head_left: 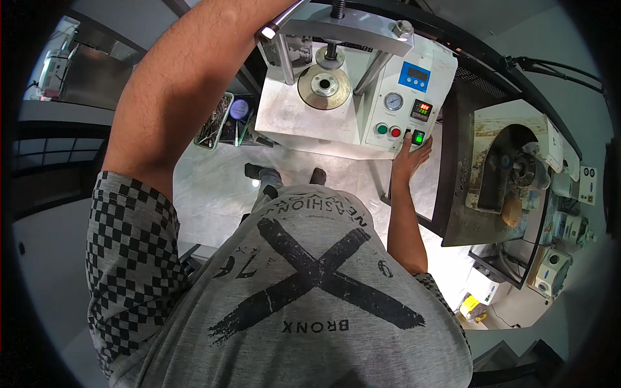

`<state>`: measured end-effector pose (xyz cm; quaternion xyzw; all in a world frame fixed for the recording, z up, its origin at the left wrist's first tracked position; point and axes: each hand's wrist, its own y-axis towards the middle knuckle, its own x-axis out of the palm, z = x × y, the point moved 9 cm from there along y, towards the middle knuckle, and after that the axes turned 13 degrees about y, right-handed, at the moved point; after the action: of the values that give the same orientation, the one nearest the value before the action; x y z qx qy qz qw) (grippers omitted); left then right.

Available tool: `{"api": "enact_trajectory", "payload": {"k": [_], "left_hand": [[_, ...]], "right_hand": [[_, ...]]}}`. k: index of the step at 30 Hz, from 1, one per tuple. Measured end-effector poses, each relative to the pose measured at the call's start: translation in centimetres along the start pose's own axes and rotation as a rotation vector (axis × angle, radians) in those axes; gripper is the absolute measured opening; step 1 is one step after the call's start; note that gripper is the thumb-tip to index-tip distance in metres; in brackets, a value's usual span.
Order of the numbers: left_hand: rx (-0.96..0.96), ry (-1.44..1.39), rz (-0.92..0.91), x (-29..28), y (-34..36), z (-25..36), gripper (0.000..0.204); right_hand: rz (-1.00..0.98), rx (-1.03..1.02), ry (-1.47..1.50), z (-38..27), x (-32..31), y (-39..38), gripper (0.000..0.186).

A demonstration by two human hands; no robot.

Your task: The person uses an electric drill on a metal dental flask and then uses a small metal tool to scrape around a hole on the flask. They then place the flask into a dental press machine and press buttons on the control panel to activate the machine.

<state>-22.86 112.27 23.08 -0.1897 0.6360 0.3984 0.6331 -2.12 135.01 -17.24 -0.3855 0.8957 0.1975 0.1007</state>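
Note:
A white press machine [307,129] stands in front of me, with two metal posts under a thick crossbar [346,32]. A threaded screw [337,9] passes through the crossbar, above a round metal plate [325,87] with a hub in its middle. My left forearm reaches up past the top edge, so that hand is out of sight. Beside the forearm a metal bar [279,22] slants down to a rounded end. On the control panel, my right hand [410,158] has its thumb beside the lit green switch [418,138]. Its other fingers stretch toward the machine's right edge.
The panel also carries a blue display [414,77], a dial gauge [393,101], and green [381,129] and red [395,131] buttons. At right is a dusty machine with a dark wheel guard [508,161]. A tray of metal pieces [213,123] sits left, near a purple-lidded container [240,109].

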Motion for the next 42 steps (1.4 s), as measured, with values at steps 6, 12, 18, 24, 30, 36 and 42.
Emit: {"api": "enact_trajectory", "payload": {"k": [6,12,18,24,30,36,42], "left_hand": [[0.01,-0.041,0.022,0.2,-0.1,-0.2,0.032],[0.023,-0.034,0.016,0.1,-0.4,0.1,0.03],[0.019,-0.022,0.019,0.5,0.0,-0.4,0.028],[-0.016,-0.004,0.001,0.5,0.0,-0.2,0.028],[-0.012,-0.021,0.012,0.7,-0.4,-0.6,0.028],[-0.028,-0.004,-0.006,0.7,0.0,-0.2,0.028],[-0.024,0.007,0.0,0.5,-0.4,-0.1,0.028]], "right_hand": [[0.0,0.021,-0.007,0.1,0.2,-0.1,0.079],[-0.003,-0.009,-0.011,0.3,0.1,0.0,0.079],[-0.004,0.015,0.006,0.0,0.2,-0.1,0.079],[0.002,0.021,-0.006,0.3,0.1,-0.1,0.079],[0.011,-0.022,-0.02,-0.4,0.2,-0.1,0.079],[0.005,-0.031,-0.007,-0.3,0.0,0.0,0.076],[0.011,-0.025,-0.007,0.0,0.2,0.0,0.077]]}}
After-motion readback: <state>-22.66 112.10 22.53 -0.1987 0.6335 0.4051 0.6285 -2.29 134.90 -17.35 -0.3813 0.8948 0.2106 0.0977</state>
